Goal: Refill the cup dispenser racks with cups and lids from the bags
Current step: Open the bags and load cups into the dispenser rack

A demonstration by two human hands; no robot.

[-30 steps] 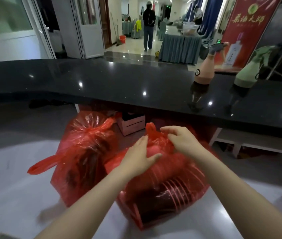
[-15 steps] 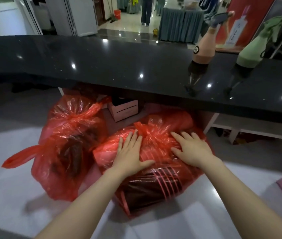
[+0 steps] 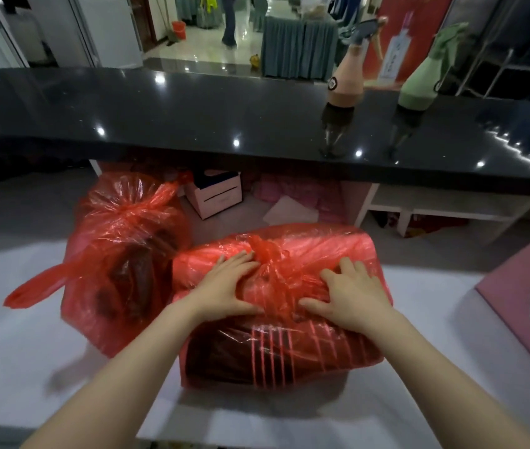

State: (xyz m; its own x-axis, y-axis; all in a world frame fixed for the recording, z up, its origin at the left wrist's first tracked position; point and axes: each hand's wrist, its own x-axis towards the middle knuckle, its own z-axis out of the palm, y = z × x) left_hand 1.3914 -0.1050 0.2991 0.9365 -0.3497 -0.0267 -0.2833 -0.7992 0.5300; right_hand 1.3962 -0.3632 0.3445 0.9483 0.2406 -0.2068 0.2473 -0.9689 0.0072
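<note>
A red plastic bag [image 3: 315, 251], knotted at the top, lies on the white counter [image 3: 30, 335] in front of me; rows of stacked red rims show through its near side. My left hand [image 3: 224, 288] lies flat on the bag left of the knot [image 3: 265, 251], fingers spread. My right hand [image 3: 351, 294] presses on the bag right of the knot, fingers spread and slightly bent. A second tied red bag [image 3: 121, 254] with dark contents stands to the left, touching the first.
A black glossy bar top [image 3: 192, 111] runs across behind the bags, carrying a pink bottle [image 3: 346, 82] and a green bottle [image 3: 422, 82]. Below it sit a small pink box [image 3: 216, 196] and a white shelf [image 3: 445, 205]. A pink object [image 3: 526, 293] lies at the right edge.
Both hands dropped from pinching the knot to lying flat on the bag. The bag has flattened and widened under them, and the view has tilted further down.
</note>
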